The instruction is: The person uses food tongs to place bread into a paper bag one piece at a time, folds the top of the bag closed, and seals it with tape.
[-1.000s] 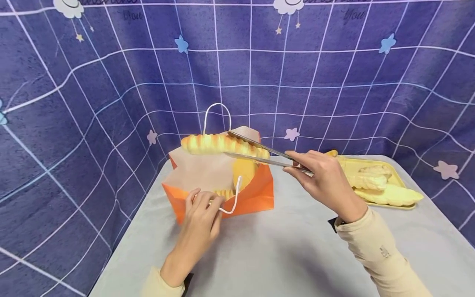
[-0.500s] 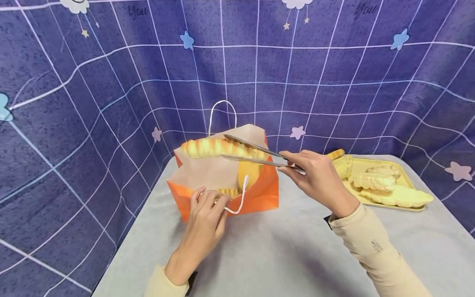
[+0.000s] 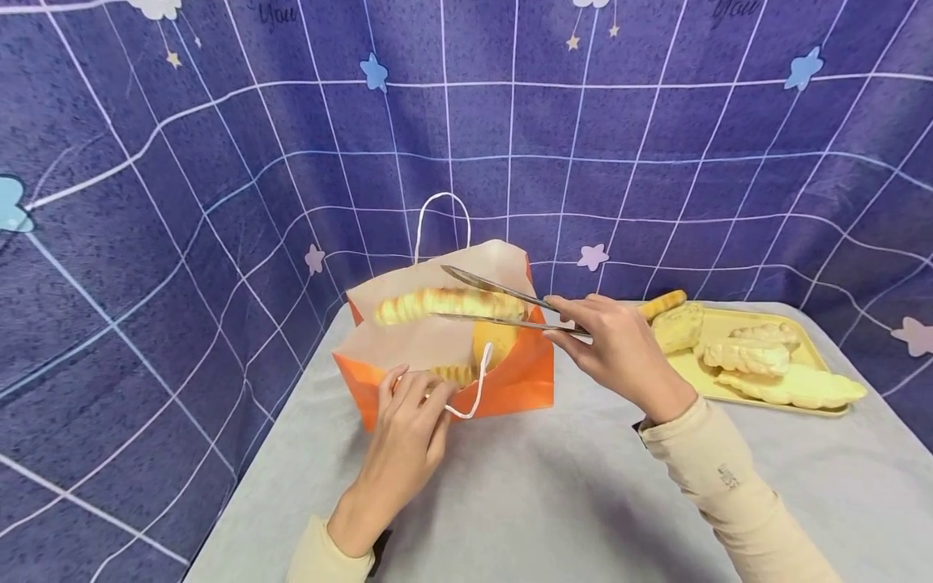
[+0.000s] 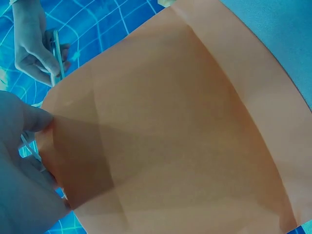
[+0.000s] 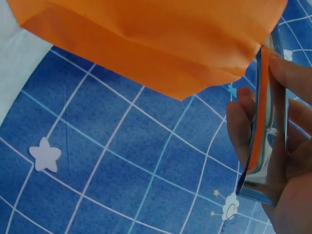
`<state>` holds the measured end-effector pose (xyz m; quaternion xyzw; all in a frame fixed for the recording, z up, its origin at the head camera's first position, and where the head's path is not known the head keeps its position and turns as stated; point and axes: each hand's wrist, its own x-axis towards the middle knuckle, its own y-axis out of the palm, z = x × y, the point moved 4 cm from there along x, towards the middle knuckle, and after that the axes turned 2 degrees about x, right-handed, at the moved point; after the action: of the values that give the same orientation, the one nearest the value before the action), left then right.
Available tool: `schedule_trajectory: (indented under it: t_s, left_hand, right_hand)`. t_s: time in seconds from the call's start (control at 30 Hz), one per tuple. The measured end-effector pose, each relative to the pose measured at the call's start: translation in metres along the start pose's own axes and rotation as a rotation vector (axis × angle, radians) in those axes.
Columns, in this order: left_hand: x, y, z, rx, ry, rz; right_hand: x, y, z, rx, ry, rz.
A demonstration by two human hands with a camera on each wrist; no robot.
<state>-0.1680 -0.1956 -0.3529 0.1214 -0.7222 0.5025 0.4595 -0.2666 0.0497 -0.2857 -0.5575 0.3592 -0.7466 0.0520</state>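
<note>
My left hand (image 3: 408,425) pinches the near rim of an orange paper bag (image 3: 526,376), which stands with its mouth open. In my right hand (image 3: 619,348) are metal tongs (image 3: 481,282), reaching over the bag from the right. A long ridged bread roll (image 3: 411,306), blurred, lies level inside the mouth, below the upper tong arm, with the arms spread apart. Deeper in are a yellow rounded piece (image 3: 490,336) and another ridged roll (image 3: 453,373). The left wrist view shows the bag's side (image 4: 185,122); the right wrist view shows the tongs' hinge end (image 5: 263,187).
On the right, a yellow tray (image 3: 717,322) bears several breads, among them a long pale loaf (image 3: 794,389) and a brown stick (image 3: 663,304). White cord handles (image 3: 442,194) rise from the bag. A blue gridded cloth (image 3: 510,121) hangs behind the table.
The tong arms have spread apart, and the bread roll has dropped lower, away from the upper arm into the bag's mouth. The left hand keeps its hold on the rim. The view has shifted slightly.
</note>
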Motion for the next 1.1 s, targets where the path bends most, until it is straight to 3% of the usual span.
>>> schedule_trajectory:
  t_s: [0.47, 0.83, 1.1]
  left_hand:
    - [0.005, 0.005, -0.003, -0.005, -0.005, 0.002]
    - [0.004, 0.005, -0.001, -0.034, -0.024, 0.001]
    - [0.002, 0.006, 0.001, -0.031, -0.016, -0.012]
  right_hand:
    - [-0.015, -0.018, -0.015, -0.051, 0.047, -0.045]
    - [-0.044, -0.037, -0.032, -0.107, 0.157, -0.137]
    - [-0.078, -0.061, -0.058, -0.203, 0.23, -0.179]
